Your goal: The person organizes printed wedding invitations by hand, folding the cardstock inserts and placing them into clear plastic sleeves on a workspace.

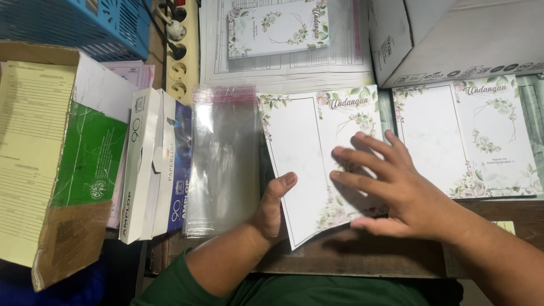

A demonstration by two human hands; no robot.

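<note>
At the near edge, the left hand (273, 205) grips the lower left edge of a white folded card with a floral border (309, 153), thumb on top and pointing towards 12 o'clock, the other fingers hidden underneath. The right hand (396, 190) lies flat on the card's right half, fingers spread and pointing towards 10 o'clock, pressing it down. The card rests tilted on a dark wooden table (368, 255), its lower corner raised slightly.

At 9 o'clock from the card, just beside it, sits a stack of clear plastic sleeves with a red-tinted top strip (222, 161). Further towards 9 o'clock stand white and blue envelope boxes (156, 164), then an open brown cardboard box holding yellow and green paper (51, 158).

At 3 o'clock lies a pile of matching floral cards (467, 136). Farther off, at 12 o'clock, another floral card (277, 27) lies on printed sheets, with a white cardboard box (453, 34) at 1 o'clock and a cream power strip (181, 56) at 11 o'clock.
</note>
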